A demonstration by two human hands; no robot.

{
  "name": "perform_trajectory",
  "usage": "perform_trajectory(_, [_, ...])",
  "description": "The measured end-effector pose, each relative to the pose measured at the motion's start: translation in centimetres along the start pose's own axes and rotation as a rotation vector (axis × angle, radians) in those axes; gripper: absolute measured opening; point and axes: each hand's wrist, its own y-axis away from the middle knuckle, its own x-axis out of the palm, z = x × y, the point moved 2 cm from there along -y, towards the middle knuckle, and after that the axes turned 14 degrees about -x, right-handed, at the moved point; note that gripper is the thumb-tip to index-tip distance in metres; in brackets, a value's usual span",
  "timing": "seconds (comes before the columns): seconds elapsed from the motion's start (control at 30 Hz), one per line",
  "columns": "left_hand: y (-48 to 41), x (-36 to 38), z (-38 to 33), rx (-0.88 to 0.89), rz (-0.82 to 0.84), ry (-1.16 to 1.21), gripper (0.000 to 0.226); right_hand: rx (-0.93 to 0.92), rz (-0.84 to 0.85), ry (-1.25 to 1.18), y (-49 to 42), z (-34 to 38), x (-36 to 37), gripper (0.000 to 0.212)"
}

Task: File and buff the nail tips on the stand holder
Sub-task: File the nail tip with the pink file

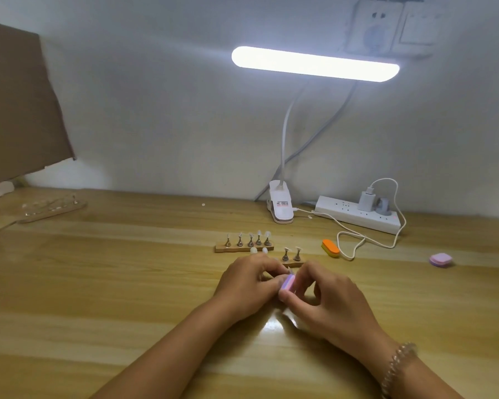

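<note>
1. Far left, at 10 o'clock from the hands: a cardboard sheet (pixel 20 102) stands against the wall. Below it lies a far stand holder (pixel 52 207) with clear tips, blurred.
2. At 12 o'clock from the left hand: a wooden stand holder (pixel 244 248) on the tabletop (pixel 127 283), with five nail tips (pixel 250 235) upright on metal pegs.
3. Left hand (pixel 248 283): fingers curled, thumb against the block. I cannot tell whether they pinch anything.
4. Pink-lilac buffer block (pixel 288 282), held between the two hands.
5. Second stand holder (pixel 293 263) at 12 o'clock from the block, just behind the knuckles. Two pegs show.
6. Right hand (pixel 329 300): fingers and thumb pinch the buffer block. There is a bracelet (pixel 398 367) on the wrist.
7. At 1 o'clock: an orange buffer (pixel 330 248), a lit clip lamp (pixel 314 64) and a power strip (pixel 357 216).
8. At 3 o'clock, well apart: a lilac buffer (pixel 440 260).
</note>
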Motion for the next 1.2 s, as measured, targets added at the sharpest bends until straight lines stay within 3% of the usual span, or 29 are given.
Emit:
perform_trajectory(0.17, [0.3, -0.06, -0.13, 0.002, 0.013, -0.008, 0.014, -0.037, 0.078, 0.153, 0.31, 0.04, 0.18, 0.045])
perform_trajectory(0.33, [0.32, -0.11, -0.1, 0.013, 0.01, -0.012, 0.025, -0.021, 0.104, 0.152, 0.5, -0.03, 0.19, 0.038])
perform_trajectory(0.47, [0.25, -0.04, -0.08, 0.001, 0.018, 0.017, 0.015, -0.003, 0.058, 0.15, 0.39, -0.03, 0.04, 0.027])
perform_trajectory(0.63, [0.28, -0.09, -0.19, -0.001, 0.044, 0.025, 0.013, 0.013, 0.106, 0.206, 0.4, -0.48, 0.42, 0.041])
perform_trajectory(0.73, [0.32, -0.22, -0.17, 0.0, 0.058, 0.032, 0.015, 0.008, 0.12, 0.196, 0.4, -0.58, 0.44, 0.039])
perform_trajectory(0.87, [0.37, -0.29, -0.26, 0.002, 0.041, -0.007, 0.018, 0.022, -0.003, 0.14, 0.38, -0.59, 0.15, 0.032])
perform_trajectory(1.0, [0.44, -0.28, -0.27, -0.01, 0.075, -0.033, 0.018, 0.002, 0.055, 0.117, 0.32, -0.5, 0.5, 0.037])
perform_trajectory(1.2, [0.47, -0.35, -0.28, -0.001, 0.1, 0.013, 0.019, 0.058, -0.018, -0.11, 0.03, -0.74, 0.07, 0.029])
